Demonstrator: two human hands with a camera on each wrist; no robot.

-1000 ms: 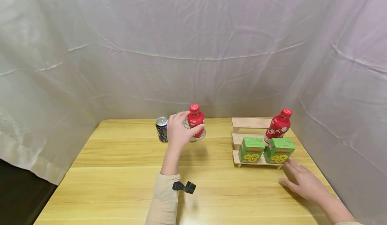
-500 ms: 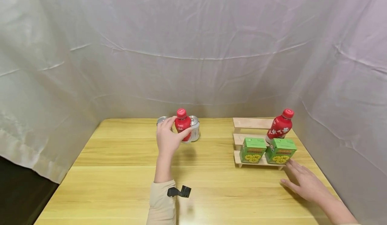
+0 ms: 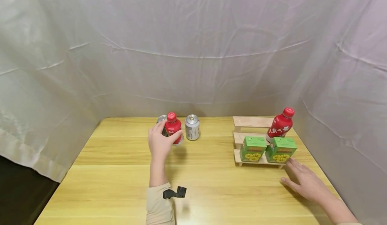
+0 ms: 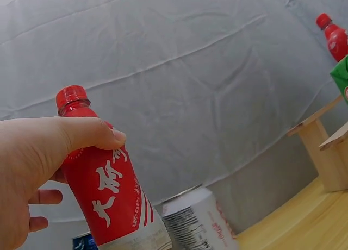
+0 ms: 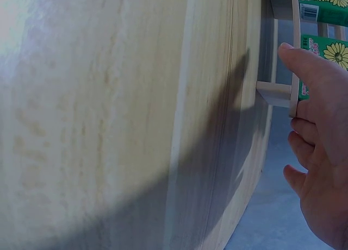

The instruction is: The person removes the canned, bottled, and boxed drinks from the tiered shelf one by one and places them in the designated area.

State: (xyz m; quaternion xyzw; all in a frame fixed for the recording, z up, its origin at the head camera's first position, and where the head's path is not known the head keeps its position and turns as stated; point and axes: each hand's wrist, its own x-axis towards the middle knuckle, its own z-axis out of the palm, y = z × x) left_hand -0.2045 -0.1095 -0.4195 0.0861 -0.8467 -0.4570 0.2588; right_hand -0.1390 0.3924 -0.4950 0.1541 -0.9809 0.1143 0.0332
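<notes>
Two red bottles: one (image 3: 173, 131) upright at far centre, gripped by left hand (image 3: 160, 143); other (image 3: 280, 125) on wooden rack (image 3: 251, 122), far right.
Cans: two; silver (image 3: 192, 127) just right of held bottle, dark (image 3: 162, 120) behind it.
Green cartons: two (image 3: 252, 149) (image 3: 280, 149), lowest step.
Right hand (image 3: 303, 182): flat, fingers straight on bench (image 3: 121, 181) near rack.

A beige long sleeve (image 3: 159, 203) is worn on the left forearm, its cuff ending short of the wrist. A small black clip-like mount (image 3: 174, 193) is fixed at that cuff, made of two angled plastic pieces. The left hand (image 3: 160, 142) is bare; no rings or watch are seen. The right hand (image 3: 305, 184) and visible forearm are likewise bare, and only a sliver of pale cuff is seen at the frame's lower edge.
</notes>
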